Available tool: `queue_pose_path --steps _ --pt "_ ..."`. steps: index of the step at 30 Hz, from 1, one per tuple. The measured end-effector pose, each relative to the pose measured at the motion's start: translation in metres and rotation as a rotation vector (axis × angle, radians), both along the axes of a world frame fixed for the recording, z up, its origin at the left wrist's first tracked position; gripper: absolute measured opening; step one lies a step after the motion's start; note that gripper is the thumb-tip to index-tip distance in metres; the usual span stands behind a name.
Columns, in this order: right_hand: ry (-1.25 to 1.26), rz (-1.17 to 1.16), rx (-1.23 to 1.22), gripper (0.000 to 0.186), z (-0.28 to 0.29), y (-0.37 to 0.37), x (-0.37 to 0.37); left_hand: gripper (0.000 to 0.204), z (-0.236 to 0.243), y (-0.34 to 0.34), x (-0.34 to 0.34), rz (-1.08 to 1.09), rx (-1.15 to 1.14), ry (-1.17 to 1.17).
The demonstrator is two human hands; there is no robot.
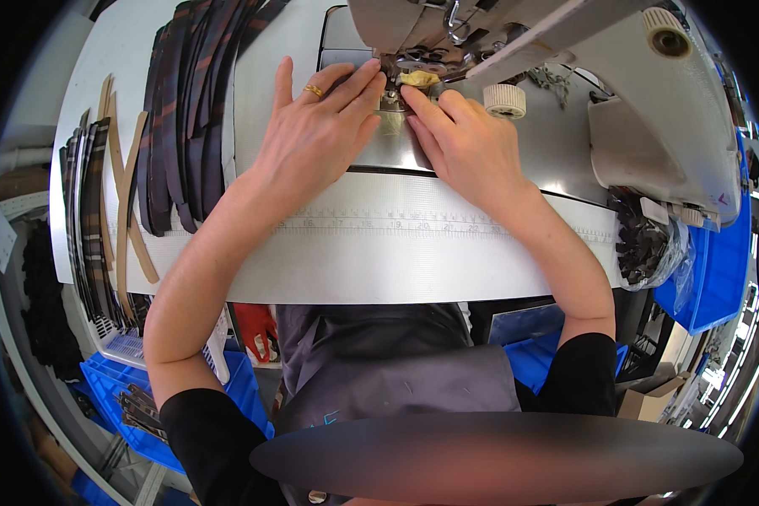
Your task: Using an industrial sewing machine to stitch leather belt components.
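At the needle area of a sewing machine (675,126), my two hands work close together on the metal bed. My left hand (316,139), with a gold-coloured ring, lies with its fingers stretched out and fingertips just left of the presser foot (391,101). My right hand (476,143) is on the other side. Its index fingertip is beside the foot, its thumb lies apart below, and the other fingers bend. A small crumpled yellow piece (419,78) sits on the machine just above that index finger. Whatever lies under the fingertips is hidden.
Dark striped fabric strips (194,118) lie in a stack at the left, beside tan strips (126,194) and narrower plaid strips. A printed ruler scale (371,223) runs along the table front. A plastic bag of dark pieces (645,240) stands right, near a blue bin (717,270).
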State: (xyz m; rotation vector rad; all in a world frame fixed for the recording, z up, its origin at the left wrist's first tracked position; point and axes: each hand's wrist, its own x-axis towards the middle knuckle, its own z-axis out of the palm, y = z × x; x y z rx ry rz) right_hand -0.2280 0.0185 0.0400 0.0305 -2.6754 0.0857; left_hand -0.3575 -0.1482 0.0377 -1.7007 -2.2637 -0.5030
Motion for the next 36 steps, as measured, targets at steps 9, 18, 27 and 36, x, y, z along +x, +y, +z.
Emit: queue_pose_path --steps 9,18,27,36 --pt "0.037 0.014 -0.131 0.023 0.002 0.012 0.053 0.028 0.019 0.002 -0.059 0.043 0.161 -0.593" --pt "0.06 0.013 -0.228 0.02 0.005 0.015 0.043 0.019 0.043 0.107 -0.066 0.16 0.438 -0.997" --pt "0.015 0.032 -0.312 0.019 0.004 0.012 0.048 0.016 0.038 0.035 -0.143 0.017 1.101 -1.671" --pt "0.031 -0.03 -0.721 0.007 -0.005 0.008 0.061 0.027 0.03 -0.118 -0.041 0.046 0.951 -1.812"
